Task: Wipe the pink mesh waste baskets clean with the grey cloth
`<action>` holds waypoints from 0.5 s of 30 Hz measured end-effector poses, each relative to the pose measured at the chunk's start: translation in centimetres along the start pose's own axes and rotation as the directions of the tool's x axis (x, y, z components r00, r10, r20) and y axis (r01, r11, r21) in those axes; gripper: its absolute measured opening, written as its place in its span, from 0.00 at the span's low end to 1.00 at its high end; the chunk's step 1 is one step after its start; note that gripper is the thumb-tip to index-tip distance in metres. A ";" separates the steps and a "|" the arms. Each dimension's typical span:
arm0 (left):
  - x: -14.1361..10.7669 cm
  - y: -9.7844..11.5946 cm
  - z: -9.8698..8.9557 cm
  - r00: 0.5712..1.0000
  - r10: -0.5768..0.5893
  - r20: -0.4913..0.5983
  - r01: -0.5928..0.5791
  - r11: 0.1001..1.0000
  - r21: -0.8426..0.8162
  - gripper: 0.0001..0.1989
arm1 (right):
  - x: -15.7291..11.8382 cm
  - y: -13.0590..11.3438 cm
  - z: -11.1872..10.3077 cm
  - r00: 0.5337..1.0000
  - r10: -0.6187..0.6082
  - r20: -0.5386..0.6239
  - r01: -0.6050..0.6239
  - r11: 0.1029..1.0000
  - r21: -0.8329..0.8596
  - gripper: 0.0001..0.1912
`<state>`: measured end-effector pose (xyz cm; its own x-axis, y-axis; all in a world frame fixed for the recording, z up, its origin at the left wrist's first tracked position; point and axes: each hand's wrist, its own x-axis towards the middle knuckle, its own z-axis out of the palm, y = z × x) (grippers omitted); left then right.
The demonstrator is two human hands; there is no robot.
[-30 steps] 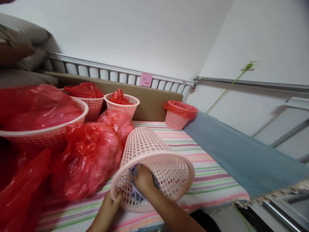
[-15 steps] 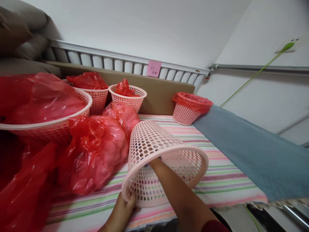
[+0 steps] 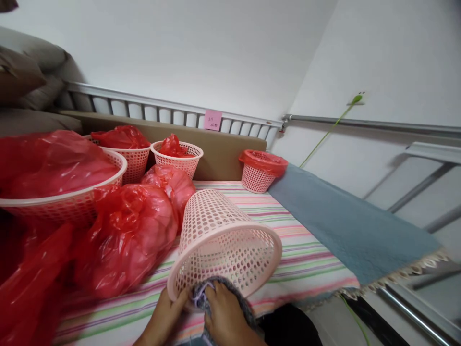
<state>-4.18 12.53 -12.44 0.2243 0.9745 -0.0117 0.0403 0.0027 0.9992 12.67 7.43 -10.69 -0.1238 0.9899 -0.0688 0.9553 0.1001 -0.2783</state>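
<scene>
A pink perforated basket lies tipped on its side on the striped cloth, its mouth facing the camera. Its lower left rim is gripped by my left hand. My right hand holds a dark grey cloth with a light purple edge, bunched against the lower rim at the mouth. The basket's inside looks bare where it shows. Just left of it lie a knotted red plastic bag and a smaller red bag.
At the left is a large basket with red plastic. Two smaller baskets stand behind it. A red-lined basket stands at the back right, beside blue-grey fabric. A pink note hangs on the rail.
My right hand has come out from inside the basket to its lower rim, and the grey cloth now shows in it. My left hand still holds the rim. The view has shifted.
</scene>
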 end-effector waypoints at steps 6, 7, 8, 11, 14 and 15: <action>0.7 -0.5 -0.8 0.989 -0.040 -0.143 0.036 0.999 -0.029 0.24 | 2.0 -0.2 -0.7 1.000 0.010 -0.029 -0.010 1.000 0.004 0.17; 0.8 -1.0 -0.6 0.987 -0.027 -0.160 0.019 0.998 -0.053 0.25 | 2.9 -0.3 -0.7 0.997 0.033 -0.063 -0.032 0.999 0.018 0.17; 0.9 -1.5 -0.3 0.986 -0.009 -0.167 -0.005 0.997 -0.081 0.26 | 4.0 -0.4 -0.7 0.992 0.061 -0.113 -0.057 0.998 0.039 0.16; 1.1 -2.2 0.7 0.986 0.024 -0.162 -0.045 0.991 -0.127 0.28 | 8.3 -0.7 -0.3 0.958 0.126 -0.256 -0.102 0.989 0.105 0.16; 0.8 -2.1 0.9 0.988 -0.015 -0.152 0.001 0.996 -0.094 0.25 | 13.1 -0.5 -0.3 0.946 0.102 -0.309 -0.064 0.989 0.132 0.16; 0.7 -2.0 0.8 0.990 -0.024 -0.139 0.012 0.996 -0.087 0.24 | 14.5 -0.4 -0.4 0.946 0.076 -0.316 -0.034 0.990 0.135 0.16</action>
<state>-3.32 13.05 -14.50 0.0855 0.9959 -0.0299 -0.0416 0.0336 0.9986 10.60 21.78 -11.23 0.0402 0.9753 0.2171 0.9141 0.0518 -0.4022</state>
